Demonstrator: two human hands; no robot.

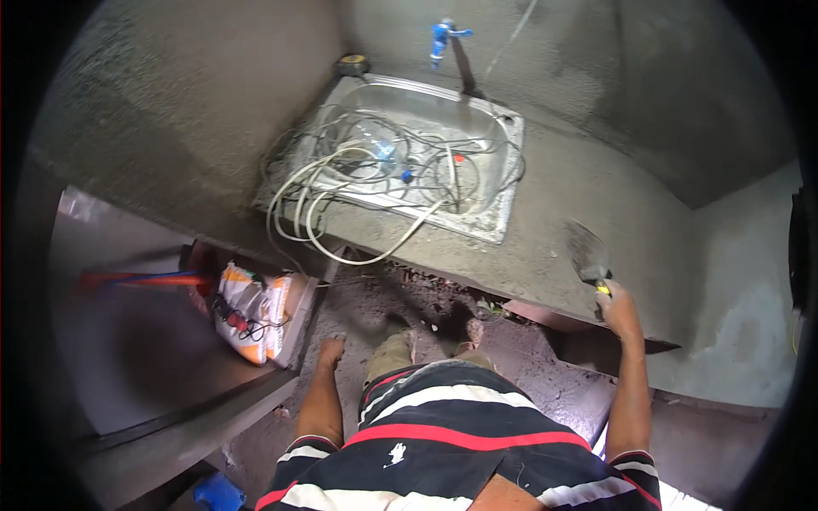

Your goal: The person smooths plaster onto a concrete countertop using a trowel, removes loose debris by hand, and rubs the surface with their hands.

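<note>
My right hand (620,311) is closed round the yellow-and-dark handle of a trowel (586,252). The trowel's blade lies over the grey cement countertop (545,272), right of the sink, and looks flat against or very close to it. Low at my left side hangs my left hand (332,349), small in view, its fingers curled and nothing seen sticking out of them. Set into the counter is a dusty metal sink (503,204). Loops of pale cable (319,243) and darker wires lie in it and droop over its front edge, with a clear plastic bottle (383,153) among them.
A blue tap (440,41) juts from the rough cement wall above the sink. A tape measure (353,64) rests at the sink's back left corner. On the left a white-and-orange sack (247,315) stands on a ledge. Rubble lies on the floor under the counter.
</note>
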